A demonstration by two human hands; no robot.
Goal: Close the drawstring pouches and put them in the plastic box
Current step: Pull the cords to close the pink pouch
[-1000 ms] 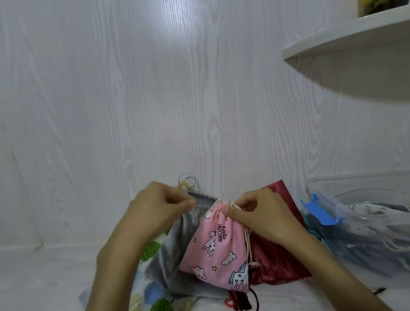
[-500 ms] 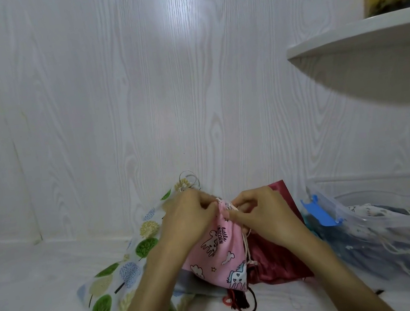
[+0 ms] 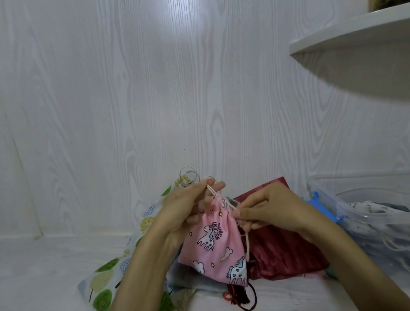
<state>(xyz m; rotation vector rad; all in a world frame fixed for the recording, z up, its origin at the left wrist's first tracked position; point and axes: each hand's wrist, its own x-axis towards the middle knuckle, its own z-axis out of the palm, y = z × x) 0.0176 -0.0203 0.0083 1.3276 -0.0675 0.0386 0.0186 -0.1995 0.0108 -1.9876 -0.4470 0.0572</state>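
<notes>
Pink pouch held up at lower centre of frame, mouth gathered. Left hand grip pinches one cord at pouch top; right hand grip pinches the other cord beside the neck. Red pouch behind, tree-print pouch lower left. Clear box lower right, pouches inside.

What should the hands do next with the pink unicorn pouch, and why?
Probably pull the cords apart a little further: the left hand and right hand each pinch a drawstring, and the pink unicorn pouch has its neck gathered, though perhaps not fully tight.
</notes>
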